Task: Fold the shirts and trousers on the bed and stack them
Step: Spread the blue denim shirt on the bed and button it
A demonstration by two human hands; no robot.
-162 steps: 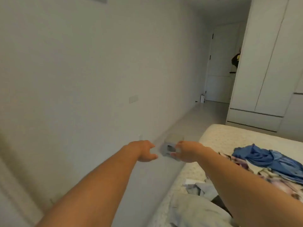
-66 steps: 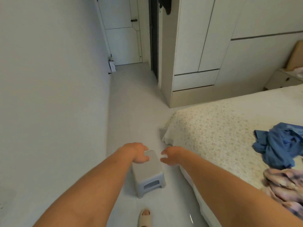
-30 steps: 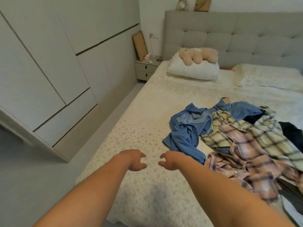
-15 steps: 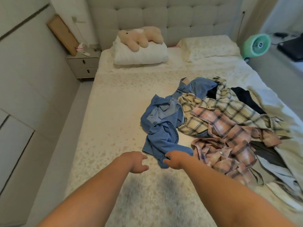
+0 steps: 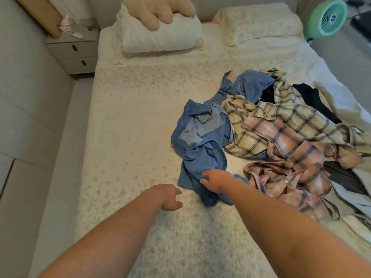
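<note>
A heap of unfolded clothes lies on the right half of the bed [image 5: 130, 127]. A crumpled blue denim shirt [image 5: 200, 149] is its nearest piece. Beside it lie a pink plaid shirt [image 5: 289, 159], a cream plaid shirt [image 5: 281, 115], blue jeans [image 5: 249, 85] and dark garments [image 5: 313, 99]. My right hand [image 5: 213, 180] is over the blue shirt's lower end, fingers curled and apart, with no cloth pinched between them. To its left, my left hand [image 5: 169, 198] hovers over bare bedsheet, loosely curled and holding nothing.
A white pillow [image 5: 160, 37] with a plush bear [image 5: 158, 9] lies at the head of the bed, next to a second pillow [image 5: 259, 23]. A bedside drawer unit [image 5: 74, 55] stands at the back left and a green fan [image 5: 327, 19] at the back right.
The view swung from the floor stool and wardrobe round to the bed. Both hands let go of the stool, and my right hand has reached forward onto the blue shirt.
</note>
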